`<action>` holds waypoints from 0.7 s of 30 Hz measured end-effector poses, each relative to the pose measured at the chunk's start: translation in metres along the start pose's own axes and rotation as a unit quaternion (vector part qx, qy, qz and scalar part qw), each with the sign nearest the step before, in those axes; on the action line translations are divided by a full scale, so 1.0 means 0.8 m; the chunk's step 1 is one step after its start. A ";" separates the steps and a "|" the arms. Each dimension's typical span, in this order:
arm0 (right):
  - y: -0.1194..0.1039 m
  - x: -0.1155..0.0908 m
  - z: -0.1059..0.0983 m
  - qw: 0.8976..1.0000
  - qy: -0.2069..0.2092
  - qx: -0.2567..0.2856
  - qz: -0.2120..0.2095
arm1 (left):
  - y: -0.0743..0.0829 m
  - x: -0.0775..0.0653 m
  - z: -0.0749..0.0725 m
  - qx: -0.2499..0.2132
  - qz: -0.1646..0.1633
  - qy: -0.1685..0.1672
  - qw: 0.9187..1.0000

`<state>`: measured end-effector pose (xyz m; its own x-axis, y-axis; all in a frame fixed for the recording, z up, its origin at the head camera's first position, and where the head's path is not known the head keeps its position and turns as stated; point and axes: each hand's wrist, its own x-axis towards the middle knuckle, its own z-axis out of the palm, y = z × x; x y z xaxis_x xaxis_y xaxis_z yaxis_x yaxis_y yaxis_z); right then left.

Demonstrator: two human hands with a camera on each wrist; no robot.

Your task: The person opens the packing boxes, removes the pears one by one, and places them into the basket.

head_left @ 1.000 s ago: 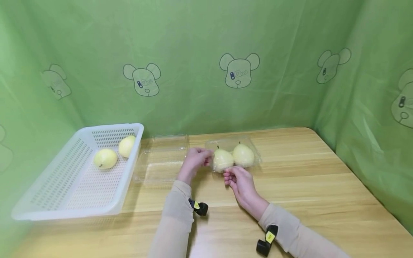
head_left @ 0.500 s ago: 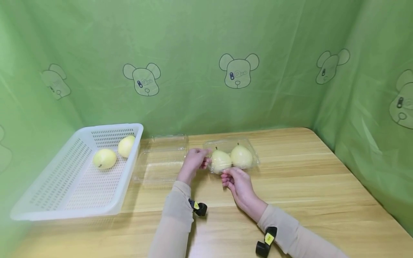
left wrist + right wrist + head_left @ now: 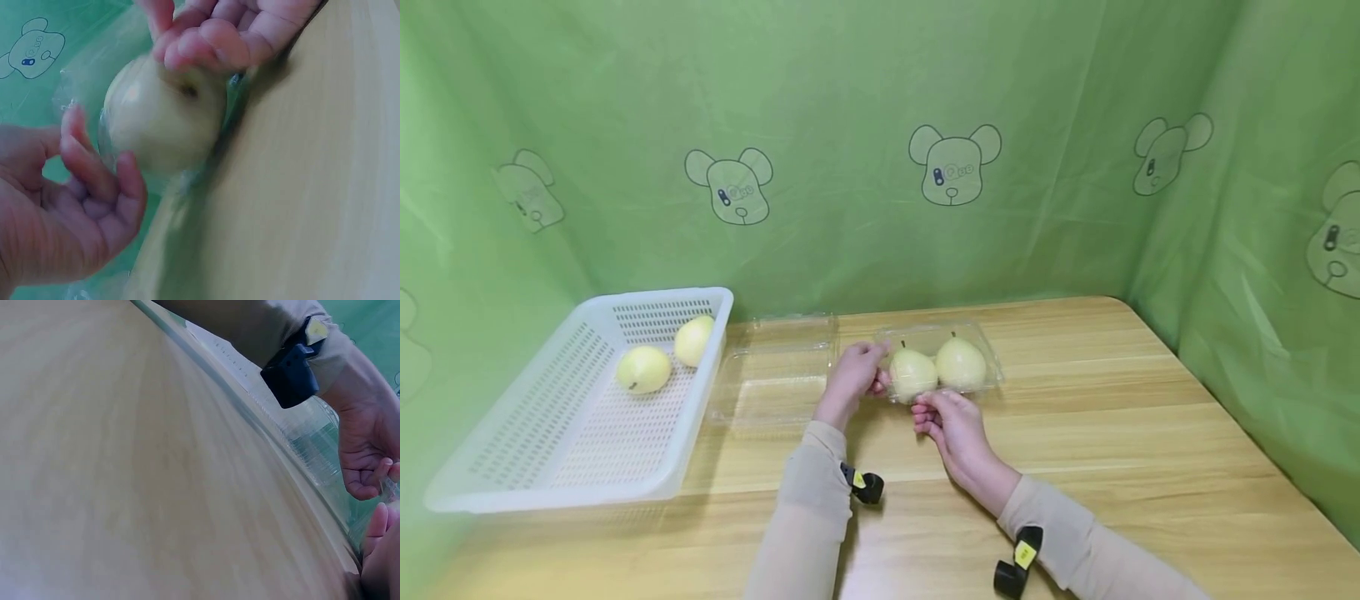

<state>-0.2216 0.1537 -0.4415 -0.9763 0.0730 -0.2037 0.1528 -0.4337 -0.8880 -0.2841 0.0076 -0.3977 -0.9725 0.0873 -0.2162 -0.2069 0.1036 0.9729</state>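
Observation:
Two pale yellow pears sit side by side, stems up, in a clear plastic box in the head view, the left pear and the right pear. At the left edge of that clear box, my left hand pinches the thin plastic between thumb and finger. My right hand pinches the box's front edge below the left pear, its other fingers curled. In the left wrist view, both hands flank one blurred pear behind film-like plastic. Whether the lid is latched cannot be made out.
Left on the wooden table stands a white perforated basket holding two more pears. Between it and my left hand lies another clear plastic box, opened out. A green curtain borders the table behind and at the sides.
The box with its two pears has shifted slightly left and towards me. My right hand has moved a little left along with it; both hands stay at its edges.

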 end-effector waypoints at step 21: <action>0.000 0.001 -0.002 0.999 -0.024 -0.006 0.024 | 0.008 0.000 -0.015 -0.001 -0.019 -0.036 0.999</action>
<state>-0.2223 0.1549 -0.4421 -0.9738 0.0086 -0.2271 0.2020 -0.4253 -0.8822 -0.2869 -0.0035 -0.3908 -0.9534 0.1550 -0.2589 -0.2444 0.1069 0.9638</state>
